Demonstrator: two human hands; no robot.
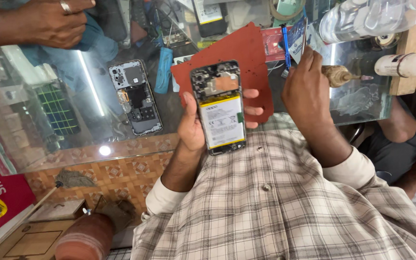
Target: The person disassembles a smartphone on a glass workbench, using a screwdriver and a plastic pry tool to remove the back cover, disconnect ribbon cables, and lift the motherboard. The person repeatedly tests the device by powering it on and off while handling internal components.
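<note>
From the head view, I judge the work is mid-repair: my left hand (192, 126) is wrapped around an opened phone (219, 108), back cover off and battery showing, held above my shirt at the counter edge. My right hand (305, 88) pinches a small card (297, 42) over the glass counter (97, 125). Next likely calls for steadying that card against the phone. I count two phones: one held, one opened phone body (136, 96) lying on the glass. Another person's hand (49, 21) rests top left.
</note>
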